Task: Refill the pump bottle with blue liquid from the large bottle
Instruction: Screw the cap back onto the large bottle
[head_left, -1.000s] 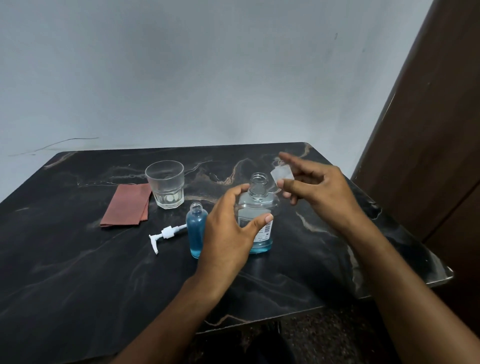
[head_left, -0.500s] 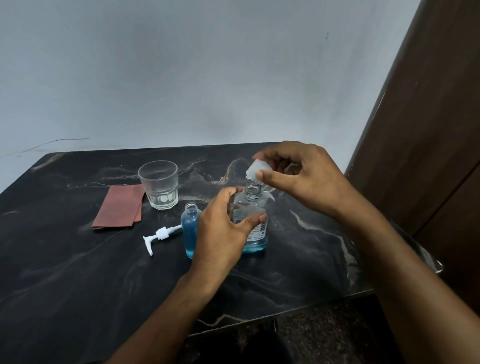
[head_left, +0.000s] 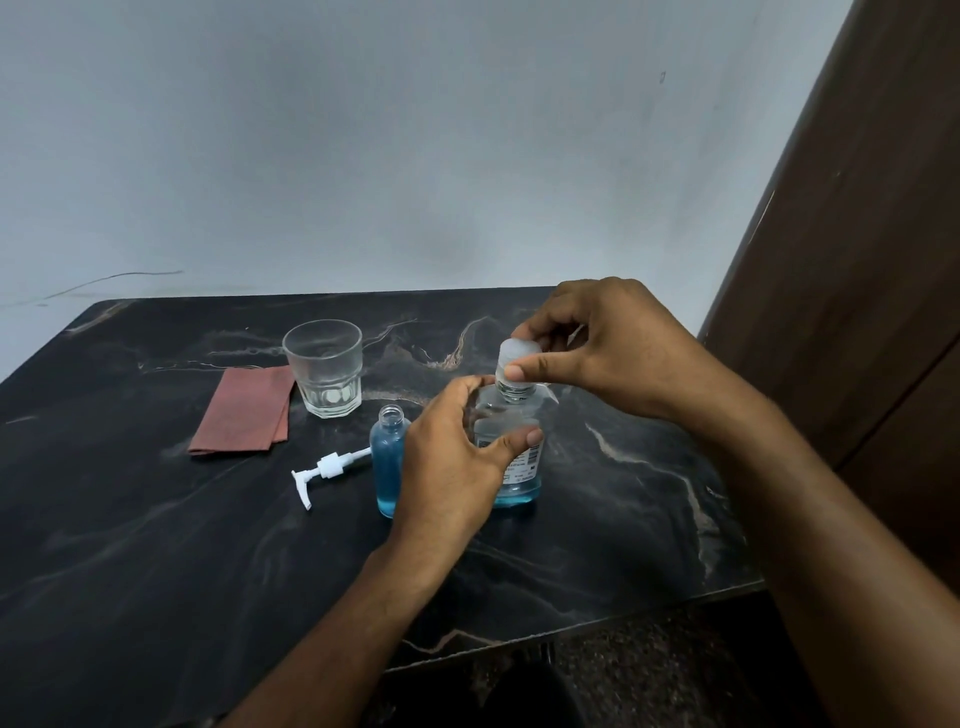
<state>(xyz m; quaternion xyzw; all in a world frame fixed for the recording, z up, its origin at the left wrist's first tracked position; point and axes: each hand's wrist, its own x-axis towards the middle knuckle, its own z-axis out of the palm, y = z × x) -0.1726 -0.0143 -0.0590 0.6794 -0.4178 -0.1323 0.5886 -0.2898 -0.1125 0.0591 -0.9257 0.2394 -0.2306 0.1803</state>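
Observation:
The large clear bottle stands upright on the dark marble table, with a little blue liquid at its base. My left hand grips its body. My right hand pinches the clear cap, which sits on the bottle's neck. Just left of it stands the small pump bottle, open-mouthed and filled with blue liquid. Its white pump head lies on the table to the left.
A clear glass tumbler stands behind the bottles, with a folded reddish cloth beside it. A brown wooden door rises at the right, close to the table edge. A grey wall is behind.
My right hand has carried the cap from the right of the large bottle down onto its neck. My left hand has kept its grip on the bottle.

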